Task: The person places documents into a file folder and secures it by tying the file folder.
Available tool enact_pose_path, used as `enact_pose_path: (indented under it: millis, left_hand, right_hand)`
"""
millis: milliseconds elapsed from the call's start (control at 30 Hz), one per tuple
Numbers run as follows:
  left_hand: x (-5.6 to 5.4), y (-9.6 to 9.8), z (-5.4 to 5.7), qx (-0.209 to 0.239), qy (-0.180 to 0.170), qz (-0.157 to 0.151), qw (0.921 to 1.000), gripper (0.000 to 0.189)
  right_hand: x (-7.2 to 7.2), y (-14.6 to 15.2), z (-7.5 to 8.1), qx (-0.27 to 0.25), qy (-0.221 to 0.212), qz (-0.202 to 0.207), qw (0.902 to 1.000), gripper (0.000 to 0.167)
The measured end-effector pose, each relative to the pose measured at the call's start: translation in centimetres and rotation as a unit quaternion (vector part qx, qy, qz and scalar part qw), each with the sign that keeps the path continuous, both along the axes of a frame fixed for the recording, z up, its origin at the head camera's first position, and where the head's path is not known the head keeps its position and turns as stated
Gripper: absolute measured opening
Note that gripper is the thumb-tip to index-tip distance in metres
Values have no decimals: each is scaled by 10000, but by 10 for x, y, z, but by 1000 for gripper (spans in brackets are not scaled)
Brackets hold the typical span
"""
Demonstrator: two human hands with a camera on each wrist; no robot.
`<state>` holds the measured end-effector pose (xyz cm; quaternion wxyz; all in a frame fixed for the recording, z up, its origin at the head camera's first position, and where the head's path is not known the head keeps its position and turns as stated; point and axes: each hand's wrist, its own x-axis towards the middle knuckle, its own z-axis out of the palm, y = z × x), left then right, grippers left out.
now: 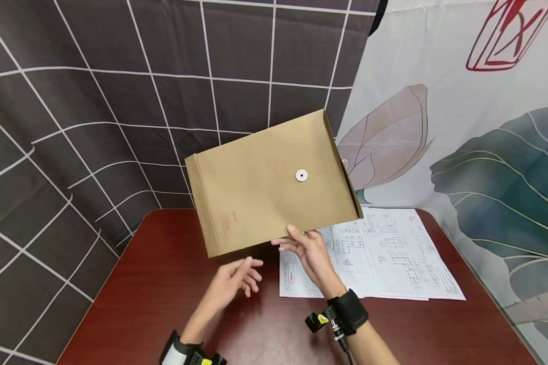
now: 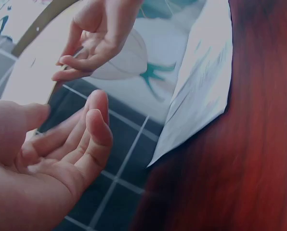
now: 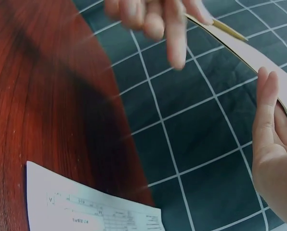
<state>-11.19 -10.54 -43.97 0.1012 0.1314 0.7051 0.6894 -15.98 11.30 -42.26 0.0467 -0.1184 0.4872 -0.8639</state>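
"Which view shows most?"

"The head view: grid-patterned cloth [image 1: 237, 56] behind a red-brown desk [image 1: 141, 294], the whole kraft string-tie envelope [image 1: 251, 187] tilted above it, and technical drawings [image 1: 406, 263] at right. Both wrist views crop the envelope."

"The hands?"

"The right hand's grip [image 1: 308, 251] pinches the envelope's lower edge; the left hand's grip [image 1: 235, 280] hangs relaxed near it."

"Hard to read?"

"The red print [image 1: 227, 224], too small."

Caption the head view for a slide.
A right hand holds a brown envelope above a table bearing printed drawings, the left hand close by.
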Motion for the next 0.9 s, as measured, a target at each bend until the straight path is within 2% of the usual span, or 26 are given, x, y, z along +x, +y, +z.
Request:
enact_pose_path:
  millis: [67, 133, 200, 267, 300, 367, 433, 533, 633, 800, 900]
  left_hand:
    - [1, 0, -4, 692, -250, -15, 9973, 42]
    - [0, -1, -4, 1546, -411, -10, 9871, 38]
    - [-1, -1, -2, 2459, -508, -14, 9680, 32]
    - [-3, -2, 0, 3136, -517, -25, 9481, 32]
    - [-4, -2, 2, 3394, -518, 3, 9392, 35]
    - [-5, -3, 5, 3684, -473, 110, 9284, 42]
    - [-5, -4, 8, 3644, -380, 276, 9300, 45]
    - [-5, -8, 13, 3422, -263, 548, 9377, 47]
    - [-6, -15, 17, 3225, -162, 730, 9436, 49]
    - [-8, -35, 21, 3110, 157, 997, 9450, 48]
    - [-8, -47, 22, 2944, 275, 1127, 9486, 47]
  right_hand:
    - [1, -2, 1, -82, 36, -8, 10000, 28]
    - [1, -4, 1, -143, 74, 1, 9999, 28]
    - [2, -6, 1, -159, 110, 32, 9998, 29]
    - [3, -8, 0, -150, 142, 74, 9998, 28]
    - [3, -9, 0, -134, 156, 100, 9997, 28]
    - [4, -9, -1, -33, 178, 126, 9998, 27]
    - [5, -9, -1, 99, 232, 91, 9996, 20]
    - [7, -5, 0, 266, 279, -73, 9992, 13]
    - [9, 4, 4, 236, 345, -330, 9986, 22]
    - [12, 28, 15, 283, 410, -964, 9941, 31]
    - [13, 47, 21, 878, 385, -1353, 9862, 37]
